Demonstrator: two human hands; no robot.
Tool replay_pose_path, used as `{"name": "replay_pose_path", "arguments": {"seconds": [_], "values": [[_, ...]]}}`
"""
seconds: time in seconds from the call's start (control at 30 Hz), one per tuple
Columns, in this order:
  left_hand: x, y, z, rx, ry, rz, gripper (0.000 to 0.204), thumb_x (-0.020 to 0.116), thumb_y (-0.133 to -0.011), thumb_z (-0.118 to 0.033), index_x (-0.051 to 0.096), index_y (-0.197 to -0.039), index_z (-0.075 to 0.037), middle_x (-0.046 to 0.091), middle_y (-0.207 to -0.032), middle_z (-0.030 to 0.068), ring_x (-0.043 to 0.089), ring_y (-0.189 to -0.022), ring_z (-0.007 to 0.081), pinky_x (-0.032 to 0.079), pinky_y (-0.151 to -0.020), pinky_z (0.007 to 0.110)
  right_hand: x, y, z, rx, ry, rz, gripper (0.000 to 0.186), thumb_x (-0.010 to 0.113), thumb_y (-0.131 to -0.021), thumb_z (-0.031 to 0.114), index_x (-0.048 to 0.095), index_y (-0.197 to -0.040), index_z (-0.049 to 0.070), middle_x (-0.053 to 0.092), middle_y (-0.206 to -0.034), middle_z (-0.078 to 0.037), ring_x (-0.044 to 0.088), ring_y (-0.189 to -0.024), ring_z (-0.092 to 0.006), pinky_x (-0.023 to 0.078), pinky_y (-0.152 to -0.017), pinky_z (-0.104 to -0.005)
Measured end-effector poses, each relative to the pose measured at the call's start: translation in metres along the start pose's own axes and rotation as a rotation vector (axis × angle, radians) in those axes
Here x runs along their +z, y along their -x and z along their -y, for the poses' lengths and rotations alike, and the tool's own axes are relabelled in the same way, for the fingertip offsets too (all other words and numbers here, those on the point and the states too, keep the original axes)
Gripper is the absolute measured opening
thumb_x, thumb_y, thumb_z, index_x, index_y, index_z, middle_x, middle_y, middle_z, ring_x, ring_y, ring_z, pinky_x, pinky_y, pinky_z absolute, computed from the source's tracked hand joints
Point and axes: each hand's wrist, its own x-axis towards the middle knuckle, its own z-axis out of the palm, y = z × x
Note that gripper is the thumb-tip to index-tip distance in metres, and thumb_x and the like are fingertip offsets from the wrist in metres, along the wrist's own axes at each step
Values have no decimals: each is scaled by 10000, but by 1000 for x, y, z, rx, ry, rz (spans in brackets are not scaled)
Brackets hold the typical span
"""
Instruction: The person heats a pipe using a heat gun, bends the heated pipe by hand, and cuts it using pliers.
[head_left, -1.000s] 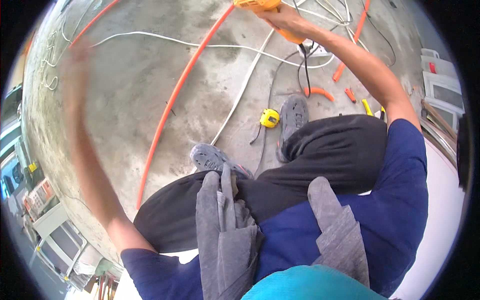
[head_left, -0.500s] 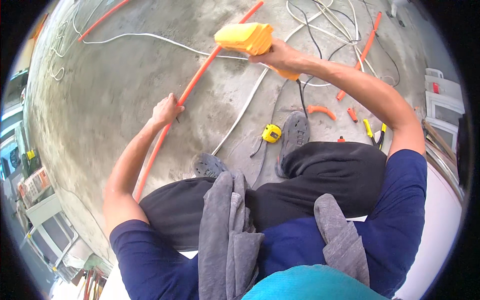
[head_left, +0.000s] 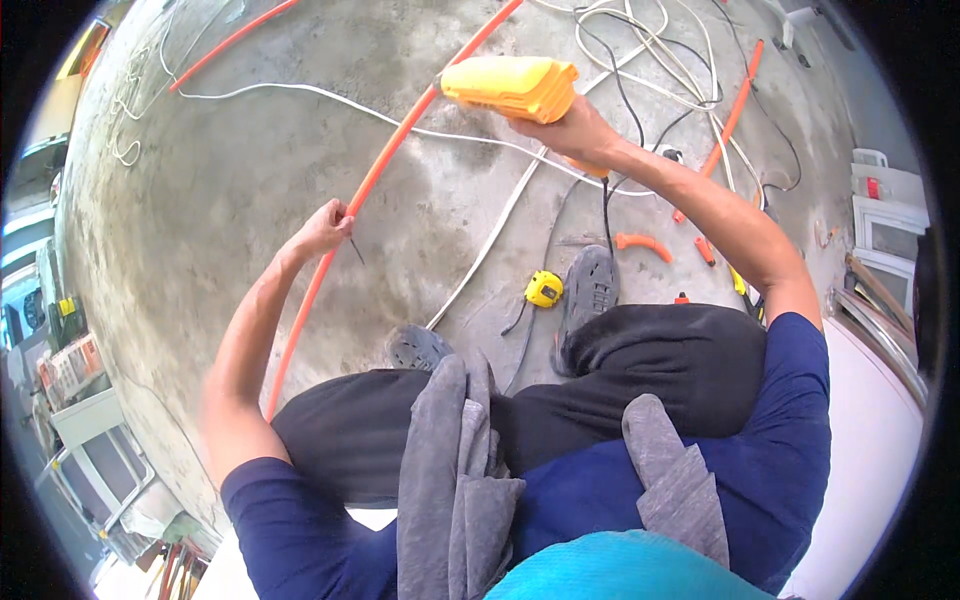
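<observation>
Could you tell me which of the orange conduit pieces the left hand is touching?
The long orange pipe running diagonally across the floor; the left hand rests against it, unlike the short pieces lying right.

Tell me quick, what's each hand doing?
Left hand: closed, pinching the long orange pipe.
Right hand: closed around the yellow power tool.

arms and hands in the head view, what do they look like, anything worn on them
Both hands are bare: no gloves, rings or watch show on the left hand or the right hand. The forearms are uncovered too. Short dark blue sleeves end above the elbows, part of a dark blue shirt. No markings are visible on them.
</observation>
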Motion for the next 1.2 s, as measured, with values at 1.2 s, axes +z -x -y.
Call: {"name": "replay_pose_path", "arguments": {"seconds": [1.2], "values": [[-9,12,-34,64,341,-41,367,530,-1090,-427,528,-1211,-81,458,-750,-61,437,-643,62,397,-576,267,22,-11,25,69,-32,112,423,760,-905,392,690,-1215,114,760,-1013,-84,734,-952,-213,584,-846,-361]]}}
